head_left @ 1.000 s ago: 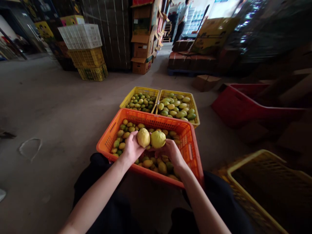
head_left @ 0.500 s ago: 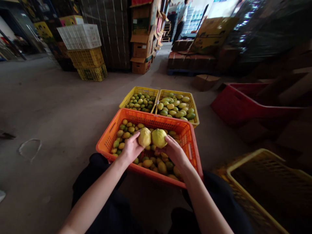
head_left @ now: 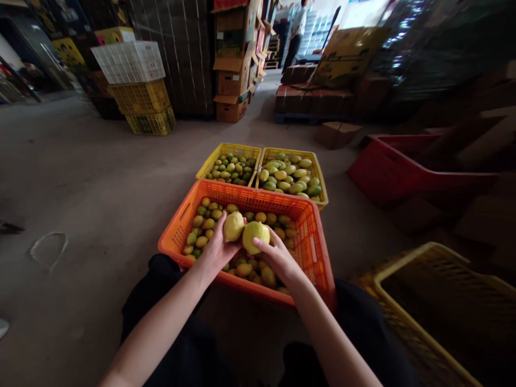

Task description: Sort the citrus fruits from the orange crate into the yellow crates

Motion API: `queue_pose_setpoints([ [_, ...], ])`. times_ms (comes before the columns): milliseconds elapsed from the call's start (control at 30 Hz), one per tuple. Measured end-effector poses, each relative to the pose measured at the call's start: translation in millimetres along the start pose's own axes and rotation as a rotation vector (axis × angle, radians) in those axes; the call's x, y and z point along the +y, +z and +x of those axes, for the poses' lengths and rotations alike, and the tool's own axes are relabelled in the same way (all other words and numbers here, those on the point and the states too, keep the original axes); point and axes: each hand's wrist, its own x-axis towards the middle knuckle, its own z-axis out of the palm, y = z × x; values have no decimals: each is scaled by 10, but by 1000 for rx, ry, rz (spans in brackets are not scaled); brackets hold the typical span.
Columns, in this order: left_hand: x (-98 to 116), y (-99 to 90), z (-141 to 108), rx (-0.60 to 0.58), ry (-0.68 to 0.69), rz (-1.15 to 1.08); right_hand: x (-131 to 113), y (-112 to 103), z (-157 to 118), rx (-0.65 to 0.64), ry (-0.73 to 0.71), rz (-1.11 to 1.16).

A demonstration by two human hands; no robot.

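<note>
My left hand [head_left: 217, 248] is closed round a pale yellow lemon [head_left: 233, 226]. In my right hand [head_left: 279, 252] is a second, greener-yellow lemon [head_left: 255, 237], with the thumb lying across its near side. The two fruits are held close together above an orange plastic crate [head_left: 182, 221]; I cannot tell if they touch. Several yellow and green lemons [head_left: 201, 242] lie inside that crate, partly covered by my hands.
Beyond the orange crate stand two yellow crates [head_left: 258, 171] of green and yellow fruit. A red bin [head_left: 374, 166] and a yellow crate [head_left: 397, 306] are at the right. Stacked crates [head_left: 141, 97], cardboard boxes [head_left: 230, 83] and a person [head_left: 296, 35] are farther back.
Both lemons have turned in my hands. My right hand has moved left and slightly down, bringing its lemon lower than the left one, and my left hand has shifted slightly left.
</note>
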Motion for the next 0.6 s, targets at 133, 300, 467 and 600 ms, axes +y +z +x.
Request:
queue_pose_setpoints([
  [133, 23, -34, 13, -46, -64, -87, 9, 4, 25, -167, 71, 188],
  [300, 107, -33, -63, -98, -20, -61, -85, -49, 36, -263, 112, 403],
  [467, 136, -34, -117, -150, 11, 70, -168, -72, 15, -263, 123, 531],
  [600, 123, -75, -112, -174, 11, 116, -192, -83, 6, -266, 101, 616],
])
